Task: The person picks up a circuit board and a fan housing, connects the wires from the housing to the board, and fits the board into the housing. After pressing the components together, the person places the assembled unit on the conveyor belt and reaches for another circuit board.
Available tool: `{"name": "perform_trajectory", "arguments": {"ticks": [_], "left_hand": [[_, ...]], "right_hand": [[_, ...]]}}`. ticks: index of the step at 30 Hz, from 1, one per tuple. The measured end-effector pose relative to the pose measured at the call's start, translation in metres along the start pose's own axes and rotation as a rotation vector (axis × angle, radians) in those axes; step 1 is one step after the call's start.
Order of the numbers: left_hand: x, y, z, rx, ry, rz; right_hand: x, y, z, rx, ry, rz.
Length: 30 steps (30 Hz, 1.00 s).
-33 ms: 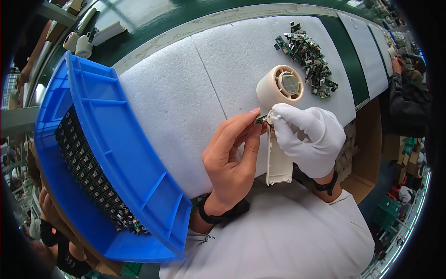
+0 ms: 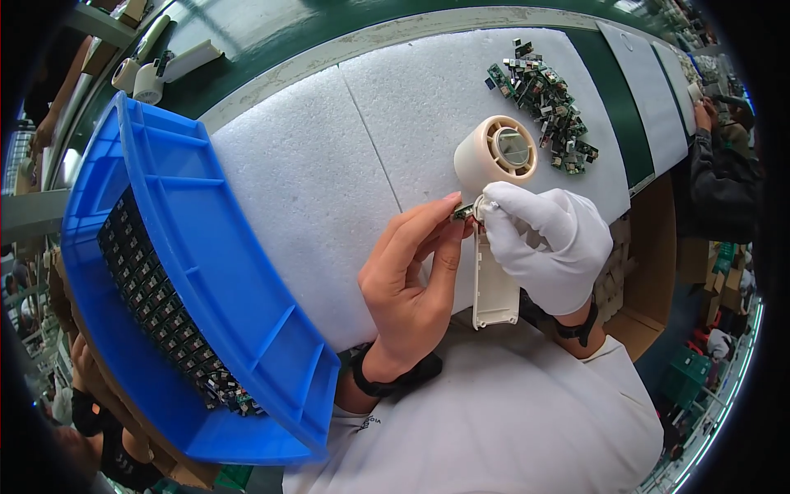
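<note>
My bare left hand [image 2: 411,288] pinches a small green circuit board [image 2: 463,212] between thumb and fingertips. Close against it, my white-gloved right hand [image 2: 555,243] has its thumb and fingers closed around the upper end of a long cream plastic handle shell [image 2: 495,296]. The shell's open, hollow side faces up, and its lower end reaches toward my shirt. A bit of red wire shows by the board. Just beyond my fingertips lies a round cream head [image 2: 481,156] with a slotted ring and a shiny disc; the gloved hand hides whether it joins the shell.
A blue bin [image 2: 239,247] at the left holds rows of dark circuit boards [image 2: 156,288]. Loose boards [image 2: 551,107] are heaped on the white foam sheet [image 2: 288,148]. Cream parts [image 2: 185,62] lie at the far left. A cardboard box [image 2: 650,280] stands at the right.
</note>
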<state>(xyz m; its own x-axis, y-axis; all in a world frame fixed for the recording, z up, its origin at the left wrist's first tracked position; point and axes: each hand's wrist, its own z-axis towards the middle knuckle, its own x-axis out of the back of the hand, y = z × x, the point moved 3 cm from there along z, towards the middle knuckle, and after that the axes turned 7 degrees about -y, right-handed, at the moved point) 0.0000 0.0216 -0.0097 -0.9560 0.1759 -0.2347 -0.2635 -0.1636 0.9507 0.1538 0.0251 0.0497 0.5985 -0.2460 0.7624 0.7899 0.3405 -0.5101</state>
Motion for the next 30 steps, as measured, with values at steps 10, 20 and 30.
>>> {"name": "perform_trajectory", "arguments": {"ticks": [10, 20, 30], "left_hand": [[-0.001, -0.001, 0.0, -0.027, 0.009, 0.014], [-0.002, 0.0, 0.002, -0.077, 0.021, 0.118], [-0.006, 0.006, 0.0, -0.171, -0.027, 0.296]], "right_hand": [[0.0, -0.001, 0.005, 0.075, -0.083, -0.013], [0.005, 0.0, 0.017, 0.143, -0.124, 0.002], [0.017, 0.005, 0.015, 0.168, -0.155, 0.031]]}}
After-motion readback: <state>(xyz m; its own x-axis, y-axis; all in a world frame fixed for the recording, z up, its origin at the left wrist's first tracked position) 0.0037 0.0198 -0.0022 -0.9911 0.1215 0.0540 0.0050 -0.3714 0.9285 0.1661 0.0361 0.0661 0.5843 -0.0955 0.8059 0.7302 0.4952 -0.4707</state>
